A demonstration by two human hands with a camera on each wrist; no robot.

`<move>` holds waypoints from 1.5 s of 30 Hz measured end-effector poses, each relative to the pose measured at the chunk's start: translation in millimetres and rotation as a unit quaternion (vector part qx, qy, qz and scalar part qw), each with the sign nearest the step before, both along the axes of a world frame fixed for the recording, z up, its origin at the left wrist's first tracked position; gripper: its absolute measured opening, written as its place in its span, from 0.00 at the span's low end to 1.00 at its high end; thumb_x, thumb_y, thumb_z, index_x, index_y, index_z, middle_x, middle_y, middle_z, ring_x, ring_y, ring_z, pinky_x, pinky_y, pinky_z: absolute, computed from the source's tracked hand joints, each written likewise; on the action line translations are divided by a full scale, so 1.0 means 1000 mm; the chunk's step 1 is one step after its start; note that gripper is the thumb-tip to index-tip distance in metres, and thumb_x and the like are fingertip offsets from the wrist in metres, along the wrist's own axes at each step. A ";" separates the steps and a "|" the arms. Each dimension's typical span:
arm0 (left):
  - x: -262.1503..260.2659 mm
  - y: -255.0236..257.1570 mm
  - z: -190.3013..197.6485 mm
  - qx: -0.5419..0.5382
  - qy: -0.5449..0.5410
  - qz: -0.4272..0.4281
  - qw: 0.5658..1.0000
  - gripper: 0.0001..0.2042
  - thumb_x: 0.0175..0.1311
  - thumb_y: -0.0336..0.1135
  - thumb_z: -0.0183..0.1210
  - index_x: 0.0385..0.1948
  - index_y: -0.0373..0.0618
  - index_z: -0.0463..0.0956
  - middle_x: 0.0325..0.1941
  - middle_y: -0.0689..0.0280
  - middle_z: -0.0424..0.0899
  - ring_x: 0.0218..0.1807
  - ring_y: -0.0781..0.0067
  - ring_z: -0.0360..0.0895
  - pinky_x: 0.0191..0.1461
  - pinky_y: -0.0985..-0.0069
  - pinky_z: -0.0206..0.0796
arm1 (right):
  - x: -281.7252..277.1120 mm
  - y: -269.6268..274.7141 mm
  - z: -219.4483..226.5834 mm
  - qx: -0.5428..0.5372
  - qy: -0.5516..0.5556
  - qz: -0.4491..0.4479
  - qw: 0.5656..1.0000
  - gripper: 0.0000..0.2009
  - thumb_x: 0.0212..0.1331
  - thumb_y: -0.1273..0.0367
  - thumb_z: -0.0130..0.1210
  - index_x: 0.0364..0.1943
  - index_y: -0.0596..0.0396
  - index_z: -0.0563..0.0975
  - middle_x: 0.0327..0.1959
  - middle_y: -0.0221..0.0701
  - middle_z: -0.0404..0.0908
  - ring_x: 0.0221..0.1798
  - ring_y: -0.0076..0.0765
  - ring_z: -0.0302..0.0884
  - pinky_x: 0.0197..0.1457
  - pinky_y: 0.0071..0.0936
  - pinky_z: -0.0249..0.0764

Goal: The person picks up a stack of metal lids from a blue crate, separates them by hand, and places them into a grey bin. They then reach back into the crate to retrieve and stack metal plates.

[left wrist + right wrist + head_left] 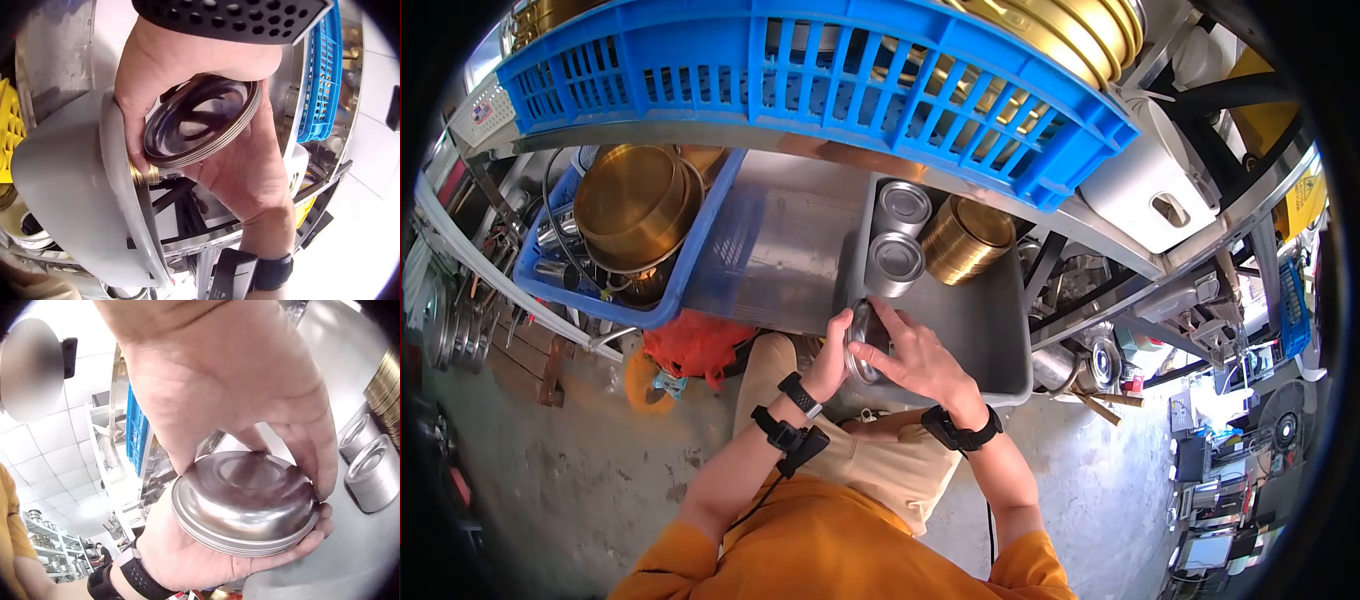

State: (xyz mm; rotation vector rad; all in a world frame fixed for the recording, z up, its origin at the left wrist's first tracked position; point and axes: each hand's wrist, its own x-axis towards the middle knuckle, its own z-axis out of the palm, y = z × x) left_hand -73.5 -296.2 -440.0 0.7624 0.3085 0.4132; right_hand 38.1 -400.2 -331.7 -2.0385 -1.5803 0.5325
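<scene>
Between both hands is a small nested stack of shallow round steel dishes (250, 497), tilted, with several rims showing one against another. My left hand (828, 362) supports it from the side and below, fingers curled about the rims. From the other side my right hand (922, 362) spans the top dish, its thumb and fingers gripping opposite parts of the rim. The dishes are held over the near left edge of a grey tub (975, 345). Inside the tub stand two stacks of silver dishes (897, 258) and a stack of gold dishes (968, 240).
A blue crate (840, 85) with gold ware sits on the metal shelf above. To the left, a blue basket (675, 285) holds large gold bowls (635, 205). A red bag (695, 345) lies beneath it. A white plastic container (1145, 190) stands at the right.
</scene>
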 end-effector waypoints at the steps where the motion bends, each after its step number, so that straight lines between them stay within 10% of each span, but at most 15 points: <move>1: 0.000 -0.001 0.004 0.009 0.005 0.001 1.000 0.33 0.75 0.60 0.33 0.63 0.40 0.69 0.61 0.60 0.78 0.63 0.66 0.76 0.69 0.65 0.65 | -0.002 -0.001 -0.002 0.009 0.006 -0.023 1.000 0.39 0.63 0.44 0.59 0.70 0.57 0.66 0.53 0.60 0.79 0.54 0.65 0.80 0.56 0.48 0.76; 15: -0.002 0.003 0.002 -0.056 -0.019 0.043 0.997 0.34 0.73 0.63 0.34 0.61 0.40 0.70 0.54 0.57 0.83 0.54 0.61 0.83 0.61 0.63 0.74 | 0.025 -0.012 -0.002 0.111 0.181 -0.050 0.976 0.38 0.62 0.63 0.65 0.75 0.52 0.60 0.61 0.50 0.76 0.53 0.50 0.84 0.53 0.41 0.82; 20: 0.001 0.005 -0.001 -0.059 -0.032 0.009 0.998 0.35 0.70 0.67 0.36 0.61 0.43 0.67 0.43 0.55 0.83 0.37 0.51 0.86 0.43 0.56 0.82 | 0.089 0.023 -0.029 0.309 0.191 -0.093 0.927 0.35 0.63 0.65 0.65 0.71 0.59 0.61 0.63 0.48 0.73 0.56 0.42 0.81 0.56 0.37 0.79; 26: -0.004 0.005 0.001 -0.071 -0.062 -0.010 0.996 0.32 0.71 0.64 0.37 0.60 0.44 0.66 0.42 0.56 0.81 0.38 0.54 0.85 0.44 0.57 0.81 | 0.159 0.049 -0.129 0.215 -0.080 -0.121 0.966 0.43 0.56 0.59 0.70 0.70 0.62 0.58 0.61 0.60 0.71 0.64 0.66 0.71 0.64 0.46 0.72; 30: -0.005 0.003 0.007 -0.092 -0.054 -0.005 0.994 0.30 0.72 0.62 0.39 0.59 0.44 0.65 0.42 0.58 0.79 0.36 0.55 0.84 0.43 0.58 0.81 | 0.129 0.036 -0.117 -0.002 -0.150 -0.130 0.980 0.43 0.62 0.49 0.61 0.73 0.60 0.59 0.66 0.64 0.67 0.70 0.66 0.67 0.68 0.47 0.70; 36: -0.005 0.007 0.002 -0.029 -0.034 -0.024 0.999 0.34 0.72 0.65 0.34 0.60 0.42 0.69 0.47 0.56 0.83 0.44 0.57 0.84 0.50 0.59 0.80 | 0.052 0.021 -0.020 -0.034 0.102 -0.026 0.994 0.39 0.65 0.43 0.56 0.68 0.62 0.66 0.60 0.60 0.75 0.62 0.64 0.76 0.64 0.47 0.72; 45: -0.006 -0.003 0.017 0.012 -0.014 -0.006 1.000 0.32 0.75 0.61 0.35 0.60 0.41 0.71 0.58 0.61 0.80 0.60 0.68 0.77 0.66 0.66 0.67 | 0.000 -0.001 -0.007 0.002 0.011 -0.029 1.000 0.37 0.63 0.48 0.61 0.67 0.60 0.67 0.55 0.55 0.79 0.56 0.58 0.81 0.58 0.44 0.77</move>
